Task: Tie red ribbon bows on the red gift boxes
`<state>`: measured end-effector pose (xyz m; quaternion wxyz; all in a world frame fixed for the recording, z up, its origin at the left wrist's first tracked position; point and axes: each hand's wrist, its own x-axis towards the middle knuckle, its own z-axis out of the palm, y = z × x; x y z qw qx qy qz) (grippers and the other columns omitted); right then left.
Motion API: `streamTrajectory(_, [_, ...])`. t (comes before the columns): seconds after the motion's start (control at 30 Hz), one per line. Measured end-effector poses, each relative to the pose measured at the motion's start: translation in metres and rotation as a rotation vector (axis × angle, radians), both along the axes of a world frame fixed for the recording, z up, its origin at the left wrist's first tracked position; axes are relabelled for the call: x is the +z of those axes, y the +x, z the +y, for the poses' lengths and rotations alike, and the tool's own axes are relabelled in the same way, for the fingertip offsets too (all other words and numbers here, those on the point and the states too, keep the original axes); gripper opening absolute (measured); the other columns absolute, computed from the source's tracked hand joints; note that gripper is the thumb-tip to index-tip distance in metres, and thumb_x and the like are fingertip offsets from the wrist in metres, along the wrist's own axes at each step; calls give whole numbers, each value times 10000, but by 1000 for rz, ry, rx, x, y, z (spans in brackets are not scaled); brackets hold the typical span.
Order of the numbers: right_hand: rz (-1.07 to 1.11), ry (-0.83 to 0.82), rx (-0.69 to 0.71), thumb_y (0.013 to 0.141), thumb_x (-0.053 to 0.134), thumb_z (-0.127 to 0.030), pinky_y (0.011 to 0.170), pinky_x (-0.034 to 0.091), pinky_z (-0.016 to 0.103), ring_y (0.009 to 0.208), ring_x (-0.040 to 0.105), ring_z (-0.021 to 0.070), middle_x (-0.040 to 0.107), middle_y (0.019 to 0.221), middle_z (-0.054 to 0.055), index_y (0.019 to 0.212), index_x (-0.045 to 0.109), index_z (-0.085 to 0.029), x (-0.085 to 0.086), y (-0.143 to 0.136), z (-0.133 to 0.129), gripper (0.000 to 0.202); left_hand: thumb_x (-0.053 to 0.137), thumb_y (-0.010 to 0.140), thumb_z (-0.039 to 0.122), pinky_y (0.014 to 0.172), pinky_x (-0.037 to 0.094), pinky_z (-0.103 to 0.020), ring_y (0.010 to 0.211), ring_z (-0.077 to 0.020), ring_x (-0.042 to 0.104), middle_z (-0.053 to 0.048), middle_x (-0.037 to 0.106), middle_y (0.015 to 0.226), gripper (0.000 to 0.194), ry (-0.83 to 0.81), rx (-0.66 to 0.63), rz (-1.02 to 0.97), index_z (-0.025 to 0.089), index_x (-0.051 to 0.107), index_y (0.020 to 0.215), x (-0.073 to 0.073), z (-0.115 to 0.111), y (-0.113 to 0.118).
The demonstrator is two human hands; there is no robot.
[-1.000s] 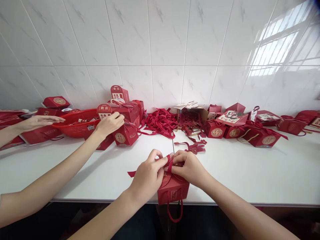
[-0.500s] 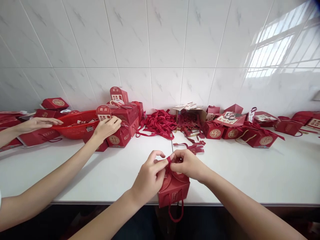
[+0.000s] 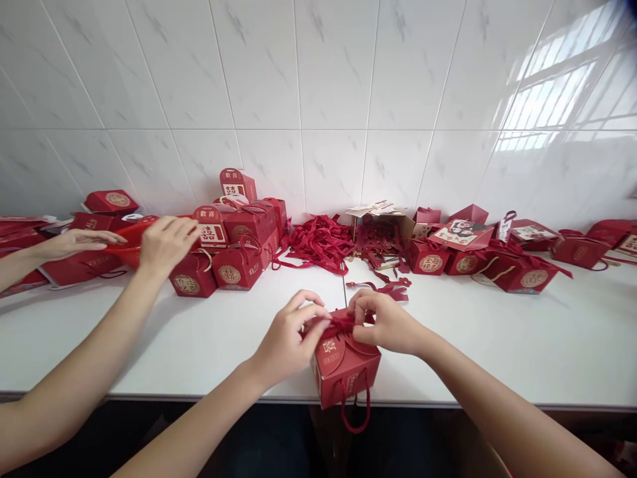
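A red gift box [image 3: 343, 382] with gold print stands at the table's front edge, its cord handle hanging over the side. Across its top lies a dark red ribbon [image 3: 342, 324], gathered in a knot or bow. My left hand [image 3: 293, 337] pinches the ribbon at the left of the knot, thumb against fingers. On the other side, my right hand [image 3: 388, 322] has its fingers closed on the ribbon too; its fingertips are partly hidden. Behind the box, loose ribbon pieces with a flower-shaped end [image 3: 385, 290] lie on the table.
A pile of red ribbons [image 3: 321, 242] and an open carton [image 3: 405, 229] of red strips lie against the wall. Finished-looking red boxes [image 3: 239, 269] are stacked left, others [image 3: 527, 272] right. A co-worker's hands [image 3: 169, 244] reach over a red basket [image 3: 130, 236] at left.
My hands have moved slightly apart, and the ribbon between them now spreads sideways over the box top. The co-worker's nearer hand has moved left, off the stacked boxes toward the basket.
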<state>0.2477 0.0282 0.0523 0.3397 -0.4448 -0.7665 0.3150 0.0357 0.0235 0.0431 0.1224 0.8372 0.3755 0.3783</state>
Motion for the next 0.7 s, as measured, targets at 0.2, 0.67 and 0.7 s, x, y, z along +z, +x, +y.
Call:
streamTrajectory(0.2, [-56, 94, -100, 642, 582, -121, 810, 428, 359, 916, 568, 213, 589, 975, 61, 571, 513, -190, -4, 14, -1, 121, 489, 875, 259, 905, 478, -361, 1095, -220, 522, -84, 491, 1218, 140, -54, 74, 115, 203, 613, 839, 11, -8, -15])
streamTrajectory(0.67, [-175, 283, -162, 655, 573, -112, 887, 389, 433, 1018, 522, 262, 588, 1038, 85, 566, 415, -201, -16, 16, -9, 202, 496, 881, 324, 946, 290, -511, 1140, -302, 386, -82, 562, 1097, 344, 226, 175, 342, 199, 660, 605, 12, 3, -18])
streamTrajectory(0.7, [-156, 271, -167, 657, 572, -116, 896, 386, 432, 1033, 519, 263, 586, 1042, 85, 569, 413, -202, -18, 17, -8, 201, 491, 885, 342, 952, 312, -484, 1152, -292, 386, -75, 536, 1153, 363, 162, 136, 308, 201, 662, 598, 12, 2, -19])
